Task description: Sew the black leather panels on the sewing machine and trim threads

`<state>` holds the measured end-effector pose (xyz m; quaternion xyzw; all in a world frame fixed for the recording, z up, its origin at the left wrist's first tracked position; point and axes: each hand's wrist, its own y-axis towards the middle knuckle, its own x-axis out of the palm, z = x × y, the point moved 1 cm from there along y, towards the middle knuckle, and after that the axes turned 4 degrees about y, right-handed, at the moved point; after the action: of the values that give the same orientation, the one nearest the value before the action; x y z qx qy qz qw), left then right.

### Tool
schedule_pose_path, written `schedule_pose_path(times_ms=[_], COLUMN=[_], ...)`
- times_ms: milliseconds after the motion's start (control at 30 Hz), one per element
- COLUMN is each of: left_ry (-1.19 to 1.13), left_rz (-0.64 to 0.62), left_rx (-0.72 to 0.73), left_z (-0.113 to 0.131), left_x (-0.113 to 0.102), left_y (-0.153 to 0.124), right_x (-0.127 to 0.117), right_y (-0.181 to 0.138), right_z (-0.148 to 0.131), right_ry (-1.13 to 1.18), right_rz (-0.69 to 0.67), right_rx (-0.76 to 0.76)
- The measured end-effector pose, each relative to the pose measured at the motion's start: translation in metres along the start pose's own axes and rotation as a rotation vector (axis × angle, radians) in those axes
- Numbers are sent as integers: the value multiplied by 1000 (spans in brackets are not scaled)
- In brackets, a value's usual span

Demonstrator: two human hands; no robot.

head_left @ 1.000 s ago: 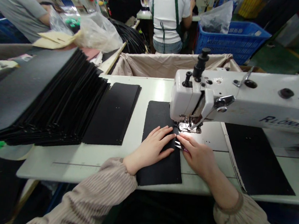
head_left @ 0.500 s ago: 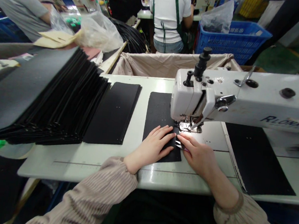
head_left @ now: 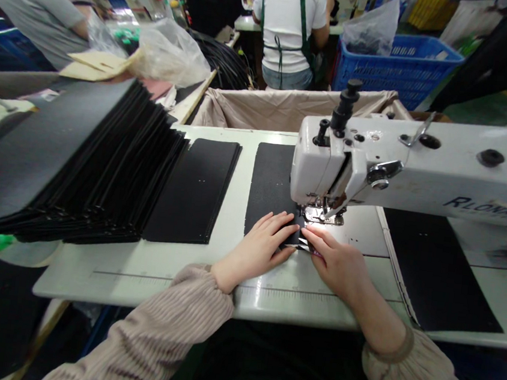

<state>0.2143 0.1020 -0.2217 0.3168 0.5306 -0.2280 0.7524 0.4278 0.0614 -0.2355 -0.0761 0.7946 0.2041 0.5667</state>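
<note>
A black sheet panel (head_left: 270,180) lies on the sewing table, its right edge under the presser foot (head_left: 322,214) of a white sewing machine (head_left: 329,156). Flat on the panel's near part, my left hand (head_left: 262,248) has its fingers spread. My right hand (head_left: 339,259) is closed around small thread snips (head_left: 308,247), whose blades point left out of the fingers. Its fingertips rest beside the panel's right edge, just in front of the foot. The handle of the snips is mostly hidden in the palm.
On the left stands a tall stack of black panels (head_left: 103,156), with a lower pile (head_left: 192,189) beside it. Another black panel (head_left: 435,269) lies to the right. Beyond the table are a cloth-lined bin (head_left: 253,108), a blue crate (head_left: 402,66) and a person in white (head_left: 289,24).
The panel has slid away from me under the machine, so its near edge is now by my fingers. My hands have kept nearly the same place.
</note>
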Motion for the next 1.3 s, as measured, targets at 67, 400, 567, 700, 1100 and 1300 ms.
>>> schedule_pose_path(times_ms=[67, 400, 567, 700, 1100, 1300], left_ry=[0, -45, -67, -71, -62, -82], left_rz=[-1, 18, 17, 17, 15, 30], left_rx=[-4, -32, -51, -55, -61, -53], left_z=[0, -4, -7, -8, -8, -9], left_x=[0, 2, 5, 6, 7, 7], left_y=[0, 3, 7, 8, 9, 10], right_x=[0, 2, 1, 1, 3, 4], right_y=[0, -1, -1, -1, -1, -2], right_z=[0, 2, 2, 2, 3, 3], right_ry=[-4, 18, 16, 22, 25, 30], right_rz=[4, 8, 9, 8, 24, 45], right_rx=[0, -1, 8, 5, -2, -10])
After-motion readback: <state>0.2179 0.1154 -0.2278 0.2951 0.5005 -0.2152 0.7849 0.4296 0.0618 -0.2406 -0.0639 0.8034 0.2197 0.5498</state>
